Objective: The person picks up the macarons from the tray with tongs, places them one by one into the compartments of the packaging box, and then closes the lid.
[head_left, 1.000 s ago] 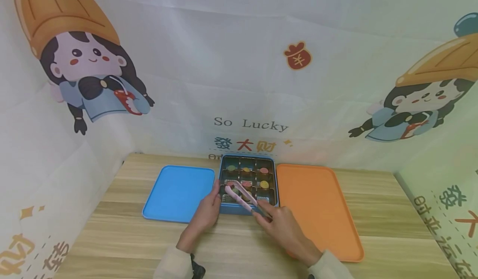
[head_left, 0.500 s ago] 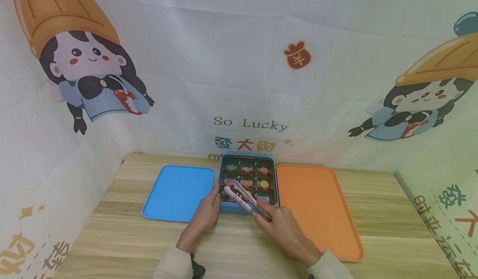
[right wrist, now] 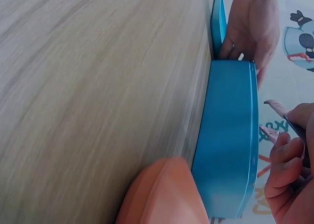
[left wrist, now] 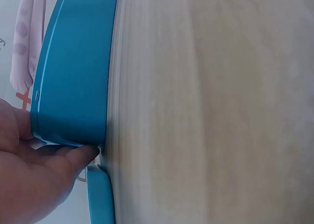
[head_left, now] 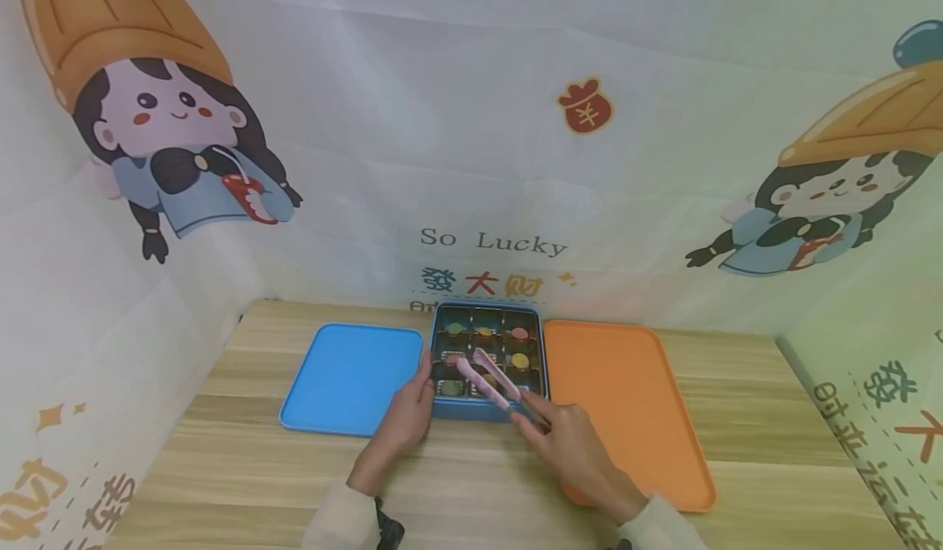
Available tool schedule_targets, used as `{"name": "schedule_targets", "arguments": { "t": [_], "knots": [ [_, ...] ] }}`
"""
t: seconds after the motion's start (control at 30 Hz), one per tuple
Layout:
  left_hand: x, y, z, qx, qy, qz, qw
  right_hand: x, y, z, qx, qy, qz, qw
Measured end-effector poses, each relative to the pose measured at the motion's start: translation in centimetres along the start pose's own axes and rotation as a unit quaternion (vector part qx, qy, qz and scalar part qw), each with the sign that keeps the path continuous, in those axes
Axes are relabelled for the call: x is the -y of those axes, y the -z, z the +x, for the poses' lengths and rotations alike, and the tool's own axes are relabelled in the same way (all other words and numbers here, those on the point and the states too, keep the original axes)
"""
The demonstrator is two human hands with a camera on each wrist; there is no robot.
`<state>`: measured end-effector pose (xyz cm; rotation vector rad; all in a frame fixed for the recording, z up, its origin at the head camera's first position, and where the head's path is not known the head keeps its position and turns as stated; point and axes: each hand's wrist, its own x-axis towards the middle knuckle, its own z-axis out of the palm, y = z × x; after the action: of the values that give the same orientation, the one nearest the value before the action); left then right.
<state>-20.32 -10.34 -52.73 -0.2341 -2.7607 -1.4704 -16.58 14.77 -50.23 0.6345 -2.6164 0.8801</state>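
Note:
My left hand (head_left: 409,407) grips the left side of a blue box (head_left: 471,409), its fingers against the wall and its thumb at the rim. In the left wrist view the bent fingers (left wrist: 81,158) touch the box near the table. A black divided tray inside the box bears small round coloured pieces, among them a green piece (head_left: 452,388) at front left and a yellow piece (head_left: 520,361) at the right. My right hand (head_left: 570,444) holds pink paw-tipped tongs (head_left: 489,385) over the middle of the box. The tongs' tips stand apart, with nothing visible between them.
Left of the box lies a flat blue lid or tray (head_left: 354,378). An orange tray (head_left: 633,411) lies on the right, partly under my right forearm. All rest on a wooden table (head_left: 243,476), with a printed cloth (head_left: 486,124) hanging behind.
The tongs in my right hand have moved right and slightly back, off the front left compartment. The green piece there now shows uncovered. My left hand stays at the box.

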Motion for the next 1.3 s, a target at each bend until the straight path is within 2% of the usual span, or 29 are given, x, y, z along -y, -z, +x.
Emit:
{"name": "schedule_targets", "arguments": {
  "t": [0.33,0.43,0.7,0.8,0.93,1.03,1.3],
  "knots": [
    [-0.3,-0.1,0.2,0.012,0.010,-0.017,0.9997,-1.7,2.1,-1.0,-0.052,-0.032,0.009,0.9981],
    [-0.4,-0.1,0.2,0.013,0.005,-0.016,0.9998,-2.2,2.9,-1.4,-0.063,-0.039,0.005,0.9972],
    [-0.4,0.0,0.2,0.012,0.000,-0.007,0.9999,-4.4,5.4,-2.0,-0.100,-0.016,-0.036,0.9942],
    [-0.5,0.0,0.1,0.008,0.002,-0.011,0.9999,-5.3,6.2,-2.6,-0.089,-0.025,-0.066,0.9935],
    [-0.5,0.0,0.0,0.008,0.008,-0.012,0.9999,-6.4,7.1,-3.7,-0.049,-0.061,-0.093,0.9926],
    [-0.4,0.0,0.0,0.010,0.008,-0.011,0.9999,-7.0,7.6,-4.5,-0.024,-0.092,-0.099,0.9905],
    [-0.4,0.0,0.0,0.009,0.009,-0.012,0.9998,-7.8,8.5,-6.1,0.027,-0.135,-0.114,0.9839]
  ]
}}
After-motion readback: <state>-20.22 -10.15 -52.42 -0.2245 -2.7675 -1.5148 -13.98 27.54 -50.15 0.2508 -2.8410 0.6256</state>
